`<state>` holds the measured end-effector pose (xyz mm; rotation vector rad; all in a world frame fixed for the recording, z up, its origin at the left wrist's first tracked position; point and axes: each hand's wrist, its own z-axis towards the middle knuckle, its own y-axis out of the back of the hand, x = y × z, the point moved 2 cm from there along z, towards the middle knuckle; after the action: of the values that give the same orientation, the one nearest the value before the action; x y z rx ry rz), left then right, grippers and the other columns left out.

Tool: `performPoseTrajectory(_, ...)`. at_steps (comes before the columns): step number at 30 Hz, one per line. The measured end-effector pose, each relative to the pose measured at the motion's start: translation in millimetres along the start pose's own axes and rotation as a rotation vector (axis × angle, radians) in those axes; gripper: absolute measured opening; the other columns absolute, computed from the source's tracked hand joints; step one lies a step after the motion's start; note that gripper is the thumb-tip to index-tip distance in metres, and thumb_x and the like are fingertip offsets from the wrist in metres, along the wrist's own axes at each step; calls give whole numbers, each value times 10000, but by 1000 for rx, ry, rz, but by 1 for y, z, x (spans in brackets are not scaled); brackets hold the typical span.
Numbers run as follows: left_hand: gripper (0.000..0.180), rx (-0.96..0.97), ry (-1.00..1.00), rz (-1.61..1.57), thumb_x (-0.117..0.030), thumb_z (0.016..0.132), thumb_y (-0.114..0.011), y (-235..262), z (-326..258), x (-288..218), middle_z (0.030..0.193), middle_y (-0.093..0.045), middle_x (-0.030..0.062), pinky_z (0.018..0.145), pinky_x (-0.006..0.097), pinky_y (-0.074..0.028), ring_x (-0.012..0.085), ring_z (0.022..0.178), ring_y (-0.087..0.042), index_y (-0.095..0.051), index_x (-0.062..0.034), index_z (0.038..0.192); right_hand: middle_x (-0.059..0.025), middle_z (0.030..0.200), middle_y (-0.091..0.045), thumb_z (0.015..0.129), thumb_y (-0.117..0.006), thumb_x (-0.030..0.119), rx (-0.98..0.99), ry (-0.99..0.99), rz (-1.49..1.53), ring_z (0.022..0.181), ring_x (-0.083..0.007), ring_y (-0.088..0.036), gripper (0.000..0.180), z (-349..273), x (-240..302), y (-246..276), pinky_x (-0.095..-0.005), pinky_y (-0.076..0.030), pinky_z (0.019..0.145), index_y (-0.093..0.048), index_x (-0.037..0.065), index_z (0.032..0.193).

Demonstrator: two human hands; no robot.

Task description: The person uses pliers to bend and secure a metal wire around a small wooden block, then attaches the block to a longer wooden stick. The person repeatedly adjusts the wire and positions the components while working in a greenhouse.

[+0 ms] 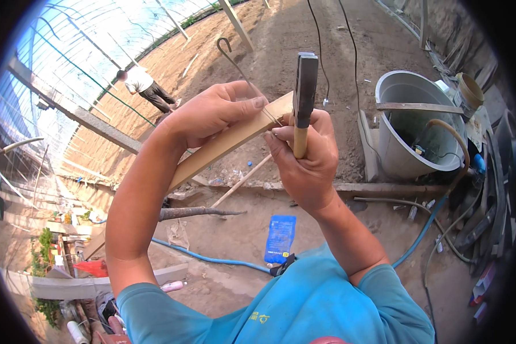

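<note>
My left hand [212, 112] grips a pale wooden slat [221, 148] and pinches a thin wire with a hooked top [230, 53] against it. The slat slants from lower left up to my hands. My right hand [305, 157] is closed around the wooden handle of a hammer [304, 92], whose dark metal head points up. The fingertips of both hands meet at the slat's upper end, where the wire's lower end lies.
A large grey tub [407, 123] with a hose sits to the right, amid pipes and clutter. On the dirt floor below lie a blue hose [212, 259], a blue bag [280, 236] and a branch [198, 212]. A person [146, 86] bends over at far left.
</note>
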<state>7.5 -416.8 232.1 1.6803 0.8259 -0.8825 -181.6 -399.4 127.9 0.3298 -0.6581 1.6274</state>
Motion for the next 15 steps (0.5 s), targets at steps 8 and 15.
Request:
performPoseTrajectory(8,401,-8,-69,45,-357,992,-800,-3,-8,-4,904,-709,54,620,256,-511,94,756,-646,-694,-14,1170,-128,1104,-633,800,-853,-52,54,47,-36,937,-258,-653,211,0,13,1,-347,-575,773,-724,38,941)
performPoseTrajectory(15,310,29,-2,-52,-243,960,-839,-8,-14,-17,929,-727,25,731,240,-540,83,835,-676,-697,-31,1136,-124,1130,-602,769,-837,-43,137,278,-118,968,-256,-664,185,6,8,12,-339,-601,748,-746,35,910)
